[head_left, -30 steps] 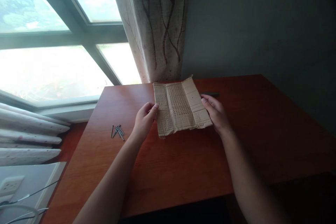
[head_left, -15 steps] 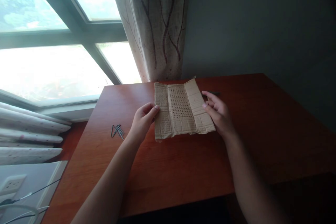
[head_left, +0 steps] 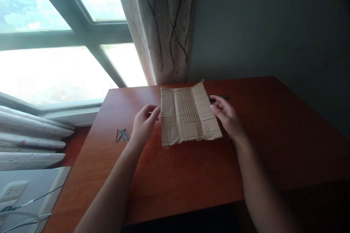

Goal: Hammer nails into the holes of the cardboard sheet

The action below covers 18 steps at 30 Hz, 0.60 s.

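Note:
A creased piece of cardboard with folded side flaps and a grid of small punched holes is on the wooden table, between my hands. Just off its left edge is my left hand, fingers loosely curved, thumb apart from them, holding nothing. My right hand is at the other edge, fingers spread and the thumb tip at or almost at the cardboard. Several nails or screws lie in a loose pile left of my left hand. Beyond my right hand is a dark, thin object, partly hidden.
The brown table has its far edge by a patterned curtain and a grey wall. On the left are a window, a light curtain, and a socket with cables near it.
My left hand has let go of the cardboard and moved slightly left. The right hand's grip has loosened, and the cardboard's right side has shifted slightly left and down.

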{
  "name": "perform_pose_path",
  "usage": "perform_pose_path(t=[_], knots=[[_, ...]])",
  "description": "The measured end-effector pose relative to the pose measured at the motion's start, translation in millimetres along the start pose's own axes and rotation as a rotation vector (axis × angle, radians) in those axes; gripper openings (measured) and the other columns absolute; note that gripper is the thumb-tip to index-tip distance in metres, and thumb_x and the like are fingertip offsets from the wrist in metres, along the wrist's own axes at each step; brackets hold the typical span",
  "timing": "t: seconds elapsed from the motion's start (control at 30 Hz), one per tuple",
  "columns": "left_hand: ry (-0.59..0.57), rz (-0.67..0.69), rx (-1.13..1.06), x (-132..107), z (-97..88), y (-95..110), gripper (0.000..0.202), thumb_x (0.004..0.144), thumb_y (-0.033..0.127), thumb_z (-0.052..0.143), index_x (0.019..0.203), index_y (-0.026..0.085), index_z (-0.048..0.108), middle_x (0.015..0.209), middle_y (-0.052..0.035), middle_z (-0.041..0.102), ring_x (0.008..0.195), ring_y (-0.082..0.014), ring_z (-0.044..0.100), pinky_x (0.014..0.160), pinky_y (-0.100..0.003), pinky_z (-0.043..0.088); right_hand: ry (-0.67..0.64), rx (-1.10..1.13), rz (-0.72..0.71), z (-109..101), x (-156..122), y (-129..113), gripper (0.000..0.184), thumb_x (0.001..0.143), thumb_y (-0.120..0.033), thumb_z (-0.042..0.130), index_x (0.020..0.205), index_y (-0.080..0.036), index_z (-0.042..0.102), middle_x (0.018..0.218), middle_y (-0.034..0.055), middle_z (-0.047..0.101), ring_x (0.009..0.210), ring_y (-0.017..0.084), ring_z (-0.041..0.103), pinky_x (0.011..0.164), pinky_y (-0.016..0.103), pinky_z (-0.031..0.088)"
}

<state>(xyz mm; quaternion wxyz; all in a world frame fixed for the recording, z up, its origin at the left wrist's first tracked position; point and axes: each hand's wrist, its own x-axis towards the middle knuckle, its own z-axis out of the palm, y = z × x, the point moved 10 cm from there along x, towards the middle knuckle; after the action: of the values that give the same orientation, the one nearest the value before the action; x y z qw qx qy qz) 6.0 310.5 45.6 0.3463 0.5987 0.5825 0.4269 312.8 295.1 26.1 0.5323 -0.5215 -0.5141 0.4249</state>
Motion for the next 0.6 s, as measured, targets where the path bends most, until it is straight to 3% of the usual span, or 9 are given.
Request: perform_pose_path(t=[0.07,0.1,0.17,0.23,0.3,0.37,0.6], knots=[[0.098,0.212,0.229,-8.9,-10.5,35.2,0.025,0.093,0.042,0.059,0.099,0.019,0.067,0.105,-0.0085,0.069,0.088,-0.0215,0.065,0.072,-0.033,0.05,-0.018,-0.011,0.013,2.3,-0.3,1.9,0.046,0.087,-0.045,0.07,0.129,-0.028,0.061,0.093,0.0014,0.065,0.083,0.021,0.061,0.076,0.037,0.049],[0.085,0.338,0.345,-17.1,-6.1,55.9,0.023,0.095,0.038,0.057,0.104,0.02,0.068,0.114,-0.01,0.069,0.095,-0.0234,0.066,0.078,-0.036,0.051,-0.037,-0.012,0.028,4.6,-0.9,3.6,0.047,0.087,-0.044,0.07,0.131,-0.029,0.06,0.094,0.0019,0.067,0.084,0.022,0.062,0.078,0.038,0.05],[-0.116,0.563,0.519,-39.7,24.4,87.7,0.024,0.098,0.031,0.051,0.111,0.023,0.069,0.117,-0.0091,0.072,0.108,-0.0273,0.065,0.093,-0.044,0.049,-0.068,0.001,0.064,8.8,-2.3,7.0,0.052,0.086,-0.043,0.072,0.134,-0.03,0.059,0.096,0.0037,0.071,0.088,0.025,0.065,0.082,0.041,0.051],[-0.285,0.678,0.634,-62.9,53.0,101.9,0.03,0.099,0.033,0.052,0.123,0.024,0.067,0.126,-0.0094,0.071,0.116,-0.0306,0.063,0.098,-0.048,0.048,-0.078,0.018,0.097,10.7,-3.7,10.0,0.054,0.085,-0.044,0.073,0.136,-0.03,0.058,0.101,0.006,0.074,0.091,0.028,0.068,0.083,0.044,0.052],[-0.372,0.72,0.702,-79.4,73.5,103.8,0.039,0.098,0.039,0.055,0.131,0.02,0.064,0.136,-0.0123,0.067,0.122,-0.034,0.06,0.099,-0.051,0.048,-0.068,0.024,0.124,10.3,-4.5,12.5,0.056,0.084,-0.044,0.073,0.137,-0.029,0.058,0.104,0.0075,0.076,0.092,0.029,0.069,0.082,0.044,0.053],[-0.369,0.744,0.742,-88.4,84.3,100.1,0.044,0.099,0.04,0.054,0.136,0.016,0.061,0.143,-0.0146,0.063,0.128,-0.0358,0.057,0.102,-0.052,0.048,-0.058,0.022,0.14,9.9,-4.8,13.7,0.059,0.084,-0.044,0.073,0.139,-0.029,0.057,0.105,0.0081,0.077,0.091,0.029,0.07,0.08,0.044,0.054],[-0.275,0.826,0.854,-99.0,90.5,82.8,0.049,0.097,0.018,0.052,0.146,0.018,0.056,0.154,-0.0123,0.054,0.135,-0.0331,0.055,0.111,-0.05,0.045,-0.121,0.056,0.135,21.1,-5.8,7.8,0.052,0.087,-0.045,0.071,0.135,-0.027,0.06,0.113,0.0095,0.077,0.098,0.031,0.073,0.088,0.047,0.056]])
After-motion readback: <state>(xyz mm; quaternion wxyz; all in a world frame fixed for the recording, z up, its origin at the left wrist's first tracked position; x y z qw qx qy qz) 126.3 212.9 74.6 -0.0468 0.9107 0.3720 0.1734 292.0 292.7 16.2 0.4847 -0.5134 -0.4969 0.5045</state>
